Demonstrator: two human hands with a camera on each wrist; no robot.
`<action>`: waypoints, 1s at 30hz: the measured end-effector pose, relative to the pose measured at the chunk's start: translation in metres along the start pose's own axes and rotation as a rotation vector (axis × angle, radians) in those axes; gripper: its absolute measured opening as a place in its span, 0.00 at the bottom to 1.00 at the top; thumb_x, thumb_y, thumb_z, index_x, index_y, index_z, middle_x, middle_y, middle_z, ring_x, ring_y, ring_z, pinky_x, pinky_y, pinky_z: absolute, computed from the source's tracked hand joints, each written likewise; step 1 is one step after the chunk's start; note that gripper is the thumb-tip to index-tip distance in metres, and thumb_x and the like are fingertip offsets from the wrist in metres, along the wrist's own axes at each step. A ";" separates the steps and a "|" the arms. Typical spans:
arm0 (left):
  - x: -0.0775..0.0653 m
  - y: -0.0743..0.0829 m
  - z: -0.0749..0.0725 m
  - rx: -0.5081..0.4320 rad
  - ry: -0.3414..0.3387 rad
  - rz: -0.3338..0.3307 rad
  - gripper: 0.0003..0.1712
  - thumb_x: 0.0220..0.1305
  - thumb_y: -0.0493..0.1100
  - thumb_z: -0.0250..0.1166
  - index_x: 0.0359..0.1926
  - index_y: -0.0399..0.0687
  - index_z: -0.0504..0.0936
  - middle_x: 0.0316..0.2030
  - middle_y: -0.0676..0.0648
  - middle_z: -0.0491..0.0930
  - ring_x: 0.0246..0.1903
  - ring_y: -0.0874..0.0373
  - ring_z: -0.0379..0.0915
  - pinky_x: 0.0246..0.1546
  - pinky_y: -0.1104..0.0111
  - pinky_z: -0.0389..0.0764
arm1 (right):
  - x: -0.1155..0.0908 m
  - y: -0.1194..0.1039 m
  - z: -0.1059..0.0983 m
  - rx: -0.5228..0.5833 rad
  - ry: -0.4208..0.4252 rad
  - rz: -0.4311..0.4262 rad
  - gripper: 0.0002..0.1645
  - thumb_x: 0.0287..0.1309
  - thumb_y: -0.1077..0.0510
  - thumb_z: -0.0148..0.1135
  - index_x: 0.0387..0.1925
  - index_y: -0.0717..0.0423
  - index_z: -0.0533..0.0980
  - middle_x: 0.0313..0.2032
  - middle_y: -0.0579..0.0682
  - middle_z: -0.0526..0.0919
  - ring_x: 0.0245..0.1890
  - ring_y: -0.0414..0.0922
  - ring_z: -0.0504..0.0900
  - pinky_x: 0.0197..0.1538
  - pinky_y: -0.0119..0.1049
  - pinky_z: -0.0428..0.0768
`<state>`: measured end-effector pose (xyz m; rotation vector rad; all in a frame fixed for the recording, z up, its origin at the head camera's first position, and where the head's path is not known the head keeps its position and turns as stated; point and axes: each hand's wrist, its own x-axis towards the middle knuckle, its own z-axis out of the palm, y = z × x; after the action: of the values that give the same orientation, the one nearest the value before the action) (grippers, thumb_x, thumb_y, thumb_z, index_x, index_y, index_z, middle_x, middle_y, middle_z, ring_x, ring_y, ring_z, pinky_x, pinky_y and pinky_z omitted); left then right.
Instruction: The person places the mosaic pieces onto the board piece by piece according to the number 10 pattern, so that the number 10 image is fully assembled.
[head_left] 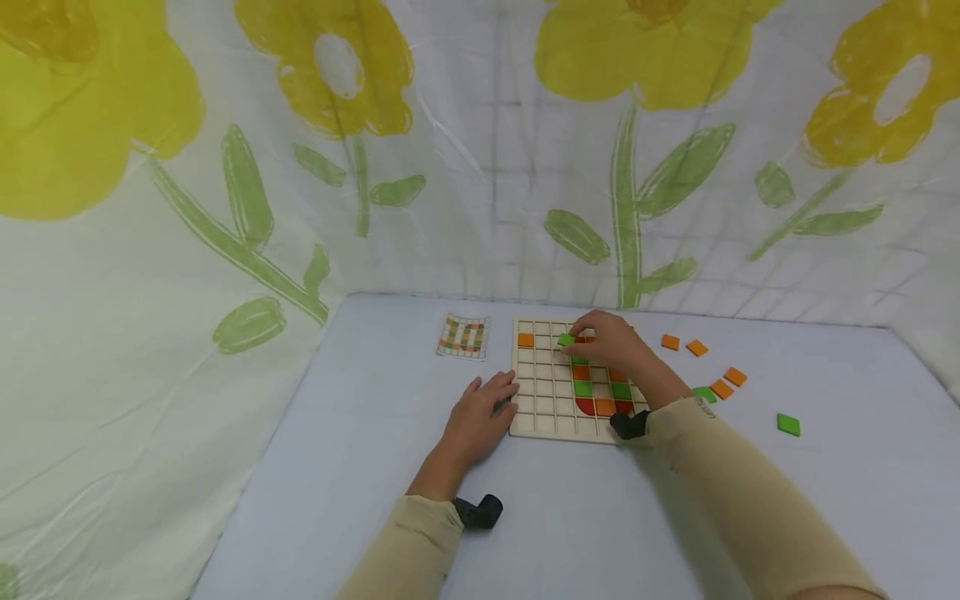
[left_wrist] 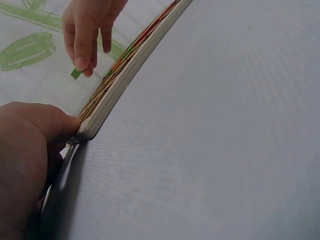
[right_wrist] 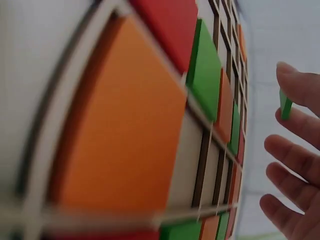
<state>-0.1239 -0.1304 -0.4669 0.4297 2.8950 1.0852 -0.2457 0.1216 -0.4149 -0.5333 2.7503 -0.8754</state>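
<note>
My right hand [head_left: 618, 343] pinches a green square tile [head_left: 566, 340] between thumb and index finger, above the upper middle of a pale wooden grid board [head_left: 543, 404]. In the right wrist view the tile [right_wrist: 285, 105] is held off the board, with the other fingers spread apart. Orange, green and red pieces sit in cells on the board's right half, partly hidden by the right arm. A lone orange tile [head_left: 526, 340] lies in the upper left. My left hand [head_left: 477, 421] rests at the board's left edge, its thumb [left_wrist: 62, 125] touching the near corner.
A small creased card [head_left: 462, 336] with a coloured grid pattern lies left of the board. Loose tiles lie to its right: orange ones [head_left: 697, 347], a green one [head_left: 788, 424] and another green one [head_left: 705, 394] by the right sleeve. A flower-printed curtain [head_left: 465, 167] hangs behind the table.
</note>
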 end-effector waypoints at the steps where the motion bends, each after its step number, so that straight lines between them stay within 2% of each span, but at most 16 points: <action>1: 0.000 0.000 0.000 0.003 -0.001 0.000 0.24 0.73 0.47 0.56 0.66 0.47 0.75 0.71 0.54 0.66 0.72 0.58 0.58 0.77 0.59 0.50 | 0.003 -0.003 0.003 -0.003 -0.007 0.003 0.24 0.58 0.45 0.69 0.49 0.55 0.81 0.56 0.57 0.79 0.56 0.57 0.76 0.58 0.54 0.78; 8: 0.001 0.001 -0.001 0.002 0.004 -0.003 0.23 0.72 0.47 0.57 0.65 0.47 0.75 0.71 0.54 0.66 0.72 0.58 0.58 0.77 0.59 0.50 | 0.024 -0.014 0.012 -0.069 -0.069 -0.042 0.25 0.61 0.48 0.67 0.55 0.58 0.80 0.59 0.60 0.76 0.61 0.59 0.73 0.62 0.55 0.75; 12: 0.001 -0.001 0.000 0.015 -0.006 -0.012 0.24 0.73 0.48 0.56 0.65 0.48 0.75 0.71 0.55 0.65 0.72 0.59 0.57 0.77 0.59 0.50 | 0.031 -0.018 0.016 -0.100 -0.095 -0.024 0.27 0.61 0.48 0.67 0.57 0.58 0.79 0.61 0.61 0.75 0.62 0.60 0.71 0.63 0.55 0.74; 21: 0.003 0.001 0.001 0.035 -0.016 -0.024 0.24 0.72 0.48 0.57 0.66 0.50 0.75 0.71 0.55 0.65 0.72 0.61 0.57 0.77 0.60 0.49 | 0.035 -0.021 0.022 -0.153 -0.078 0.005 0.26 0.61 0.48 0.66 0.57 0.57 0.80 0.63 0.64 0.71 0.65 0.64 0.67 0.65 0.58 0.71; 30: 0.002 -0.001 0.002 0.024 -0.004 -0.023 0.23 0.72 0.48 0.57 0.65 0.50 0.76 0.71 0.56 0.66 0.72 0.60 0.57 0.77 0.60 0.50 | 0.032 -0.028 0.023 -0.141 -0.074 0.030 0.24 0.61 0.48 0.67 0.55 0.55 0.81 0.63 0.65 0.69 0.66 0.66 0.63 0.65 0.59 0.71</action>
<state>-0.1257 -0.1291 -0.4684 0.3983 2.9045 1.0470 -0.2605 0.0756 -0.4200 -0.5364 2.7584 -0.6444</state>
